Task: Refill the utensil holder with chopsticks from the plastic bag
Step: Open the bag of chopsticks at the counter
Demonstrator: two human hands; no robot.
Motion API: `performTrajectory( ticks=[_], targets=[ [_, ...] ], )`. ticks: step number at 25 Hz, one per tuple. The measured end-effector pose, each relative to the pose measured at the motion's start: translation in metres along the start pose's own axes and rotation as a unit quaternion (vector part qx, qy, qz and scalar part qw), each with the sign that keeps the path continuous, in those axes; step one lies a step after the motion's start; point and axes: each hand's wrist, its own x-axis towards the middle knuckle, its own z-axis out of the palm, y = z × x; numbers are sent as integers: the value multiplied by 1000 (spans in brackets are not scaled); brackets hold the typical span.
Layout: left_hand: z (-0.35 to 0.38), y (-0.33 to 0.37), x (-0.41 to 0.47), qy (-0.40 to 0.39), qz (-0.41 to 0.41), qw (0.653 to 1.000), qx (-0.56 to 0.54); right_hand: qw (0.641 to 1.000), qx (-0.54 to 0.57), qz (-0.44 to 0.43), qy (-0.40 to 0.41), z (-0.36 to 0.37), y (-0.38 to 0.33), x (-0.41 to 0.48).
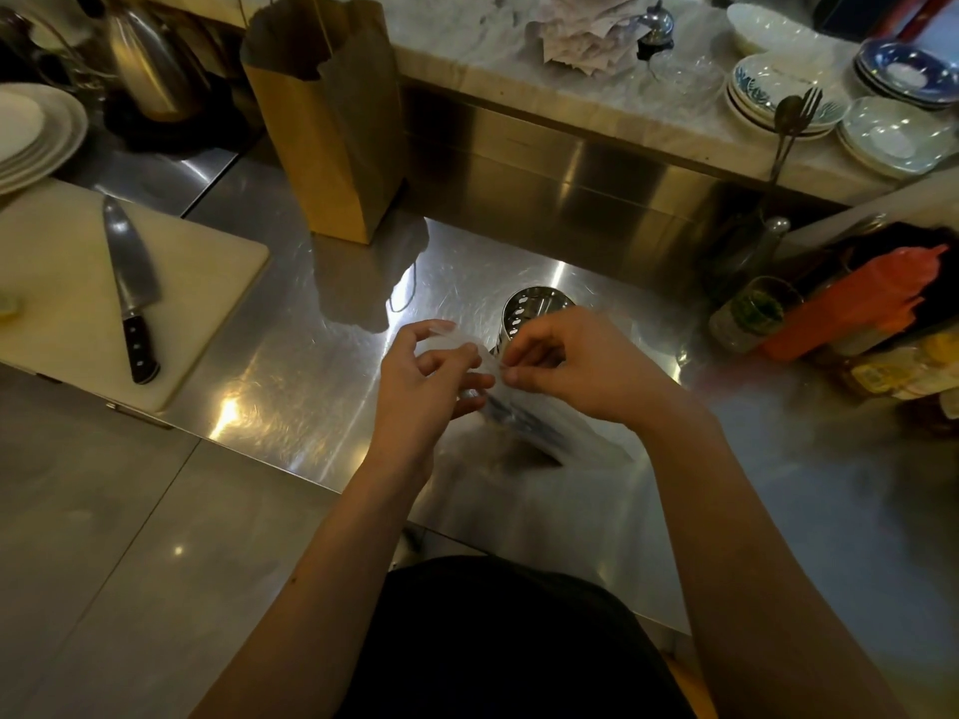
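A clear plastic bag (550,433) lies on the steel counter in front of me, with dark chopsticks (519,415) showing through it. My left hand (420,378) and my right hand (576,363) both pinch the bag's open end between fingertips, close together above the counter. Just behind my right hand stands the perforated steel utensil holder (534,306), upright; its inside is partly hidden and looks empty from here.
A brown paper bag (332,121) stands behind. A knife (127,288) lies on a white cutting board (62,303) at the left, near stacked plates (36,132). Sauce bottles and a jar (747,319) crowd the right. Bowls (783,90) sit on the raised ledge.
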Motion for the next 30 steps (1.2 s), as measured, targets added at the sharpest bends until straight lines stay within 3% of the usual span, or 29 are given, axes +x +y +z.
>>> performTrajectory(
  ticks=[11,15,20,30],
  targets=[
    [2,6,11,32,1,999,37,999,-25,-24,-20,-5,-6,1],
    [1,-2,14,42,35,998,43,1000,-22,-21,-4,-4,-7,3],
    [3,-12,13,-1,123,987,108,999,-8,-12,32,1,-7,6],
    [-2,-10,13,-55,176,975,125,998,-25,-12,54,-1,-7,8]
  ],
)
